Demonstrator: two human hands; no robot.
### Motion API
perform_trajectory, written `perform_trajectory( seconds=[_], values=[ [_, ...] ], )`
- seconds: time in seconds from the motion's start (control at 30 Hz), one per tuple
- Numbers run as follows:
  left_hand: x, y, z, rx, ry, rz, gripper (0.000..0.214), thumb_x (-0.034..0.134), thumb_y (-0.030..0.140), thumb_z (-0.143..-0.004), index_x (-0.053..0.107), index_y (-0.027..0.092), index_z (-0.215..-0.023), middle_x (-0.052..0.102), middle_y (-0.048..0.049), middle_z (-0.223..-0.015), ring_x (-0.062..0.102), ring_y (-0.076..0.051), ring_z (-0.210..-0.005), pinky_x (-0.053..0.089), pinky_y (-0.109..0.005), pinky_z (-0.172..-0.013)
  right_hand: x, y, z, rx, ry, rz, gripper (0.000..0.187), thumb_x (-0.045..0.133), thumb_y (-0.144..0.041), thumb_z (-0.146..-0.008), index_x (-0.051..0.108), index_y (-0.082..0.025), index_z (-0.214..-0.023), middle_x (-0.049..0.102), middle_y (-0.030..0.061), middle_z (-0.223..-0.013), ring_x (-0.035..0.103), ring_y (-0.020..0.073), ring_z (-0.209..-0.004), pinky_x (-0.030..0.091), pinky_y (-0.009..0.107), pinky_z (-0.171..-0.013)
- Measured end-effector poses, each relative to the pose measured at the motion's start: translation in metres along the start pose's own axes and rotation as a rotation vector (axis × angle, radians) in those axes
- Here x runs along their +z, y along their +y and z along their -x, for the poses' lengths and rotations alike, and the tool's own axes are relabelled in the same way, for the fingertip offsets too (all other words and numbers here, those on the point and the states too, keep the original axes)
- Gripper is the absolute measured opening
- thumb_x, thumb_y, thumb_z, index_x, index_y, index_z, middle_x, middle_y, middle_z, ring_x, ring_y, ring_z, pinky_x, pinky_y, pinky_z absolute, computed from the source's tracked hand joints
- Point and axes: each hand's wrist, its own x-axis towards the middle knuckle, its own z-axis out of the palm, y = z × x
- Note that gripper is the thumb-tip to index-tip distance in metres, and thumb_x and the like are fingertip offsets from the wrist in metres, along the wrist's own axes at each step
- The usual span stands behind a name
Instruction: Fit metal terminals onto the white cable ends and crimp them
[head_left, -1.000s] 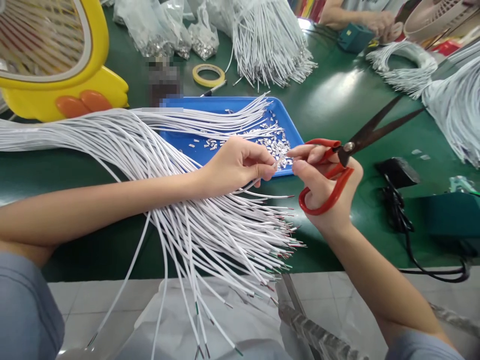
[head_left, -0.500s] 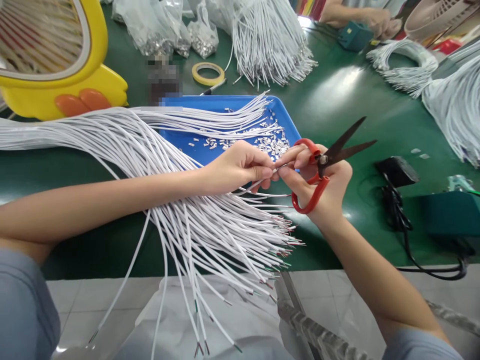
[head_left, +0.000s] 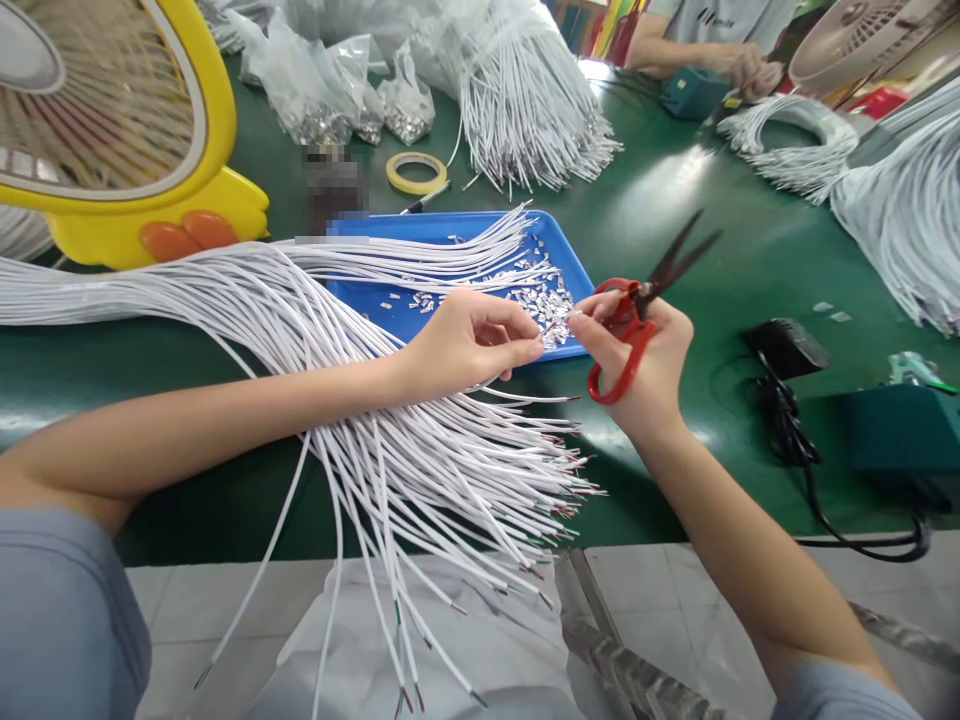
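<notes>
My left hand (head_left: 476,340) pinches one white cable near its end, above the front edge of a blue tray (head_left: 574,262). A thin coloured wire tip shows at the fingertips. My right hand (head_left: 637,355) is closed round red-handled scissors (head_left: 624,375), whose dark blades are spread and point up and away. Thumb and forefinger of that hand are pressed together just right of the cable end; whether a small piece sits between them is hard to see. Under my left forearm fans a thick bundle of white cables (head_left: 450,470) with stripped, coloured tips. Small silvery pieces (head_left: 544,305) lie in the tray.
A yellow fan (head_left: 217,200) stands at the left. Behind the tray are yellow tape (head_left: 416,174), bags of metal parts (head_left: 322,110) and more cables (head_left: 532,110). A dark green device (head_left: 900,430) with a black cord sits right. Another person's hands (head_left: 742,68) work at the far side.
My hands were touching at the cable end; now a small gap separates them, the right having drawn away. The scissors turned slightly with it. The view has shifted a little.
</notes>
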Motion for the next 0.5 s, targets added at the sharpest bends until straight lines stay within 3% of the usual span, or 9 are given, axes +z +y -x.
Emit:
perform_trajectory(
  seconds=[0.07,0.2,0.3,0.4,0.5],
  values=[
    [0.000,0.002,0.004,0.153,0.014,-0.083,0.013,0.066,0.021,-0.080,0.067,0.011,-0.072,0.065,-0.0018,-0.061,0.056,-0.007,-0.048,0.045,-0.016,-0.045,-0.004,0.015,-0.010,0.066,0.102,0.031,0.018,0.072,-0.019,-0.067,0.054,-0.023,-0.065,0.065,-0.0015,-0.071,0.061,0.0161,-0.067,0.051,0.033,-0.066],
    [-0.001,0.013,0.016,0.660,0.084,-0.347,0.008,0.064,0.021,-0.083,0.067,0.015,-0.078,0.065,-0.0006,-0.061,0.056,-0.006,-0.051,0.045,-0.016,-0.049,-0.017,0.040,-0.029,0.162,0.195,0.047,0.014,0.068,-0.014,-0.062,0.056,-0.021,-0.065,0.067,0.0001,-0.071,0.064,0.0165,-0.068,0.052,0.032,-0.069],
    [-0.001,0.024,0.022,0.955,-0.050,-0.551,0.006,0.063,0.018,-0.083,0.067,0.016,-0.079,0.065,-0.0011,-0.061,0.056,-0.008,-0.049,0.043,-0.018,-0.044,-0.026,0.046,-0.035,0.171,0.214,0.122,0.012,0.069,-0.016,-0.062,0.058,-0.019,-0.064,0.065,-0.0002,-0.067,0.061,0.0147,-0.062,0.050,0.029,-0.062],
    [0.001,0.032,0.026,1.128,-0.169,-0.671,0.017,0.061,0.016,-0.084,0.065,0.018,-0.068,0.060,0.0014,-0.055,0.051,-0.008,-0.043,0.037,-0.022,-0.036,-0.031,0.049,-0.038,0.175,0.257,0.251,0.014,0.072,-0.020,-0.062,0.058,-0.019,-0.063,0.058,-0.0027,-0.059,0.052,0.0116,-0.053,0.044,0.027,-0.053],
    [0.005,0.034,0.029,1.165,-0.196,-0.726,0.024,0.057,0.015,-0.085,0.063,0.019,-0.062,0.055,0.0028,-0.051,0.045,-0.007,-0.040,0.031,-0.024,-0.032,-0.032,0.054,-0.038,0.187,0.278,0.261,0.015,0.073,-0.023,-0.064,0.058,-0.020,-0.063,0.056,-0.0028,-0.057,0.048,0.0114,-0.051,0.039,0.027,-0.049]
  ],
)
